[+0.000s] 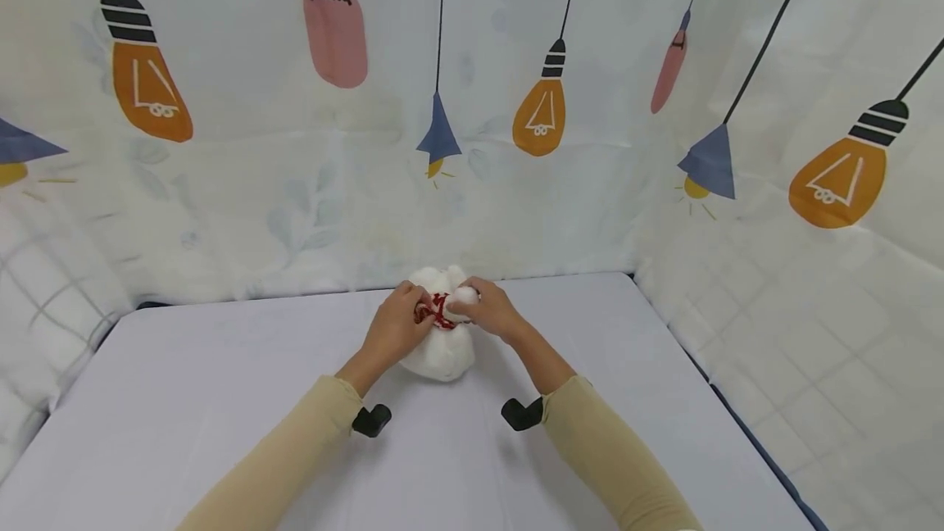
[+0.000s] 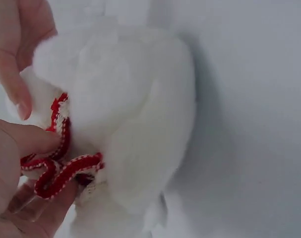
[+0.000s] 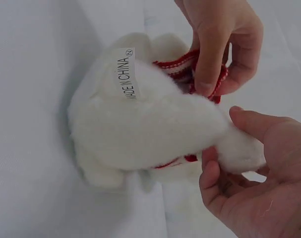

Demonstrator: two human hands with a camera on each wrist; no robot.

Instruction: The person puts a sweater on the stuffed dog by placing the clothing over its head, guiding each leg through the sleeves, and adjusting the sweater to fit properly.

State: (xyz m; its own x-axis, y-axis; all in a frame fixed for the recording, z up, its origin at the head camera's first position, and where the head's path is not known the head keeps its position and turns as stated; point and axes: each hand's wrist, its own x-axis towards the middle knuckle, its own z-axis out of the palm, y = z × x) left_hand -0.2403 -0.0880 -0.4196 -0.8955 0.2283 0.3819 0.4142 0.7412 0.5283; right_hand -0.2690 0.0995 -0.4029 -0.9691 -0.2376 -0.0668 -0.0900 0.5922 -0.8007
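A white plush toy (image 1: 440, 355) stands on the table, wearing a red and white knitted piece (image 2: 66, 173) around its middle. My left hand (image 1: 398, 324) pinches the edge of this knit between thumb and fingers, and the red trim bends in folds there. On the other side, my right hand (image 1: 492, 311) grips a stubby white limb (image 3: 242, 151) of the toy, thumb on one side and curled fingers on the other. A printed tag (image 3: 126, 74) reading "MADE IN CHINA" sticks out from the plush. The toy's face is hidden in these views.
A white cloth covers the table (image 1: 221, 400), its dark edge (image 1: 737, 424) showing along the right. Behind it hangs a pale curtain (image 1: 243, 187) printed with lamps and bulbs. Black wrist mounts (image 1: 522, 414) jut inward from the beige sleeves (image 1: 619, 457).
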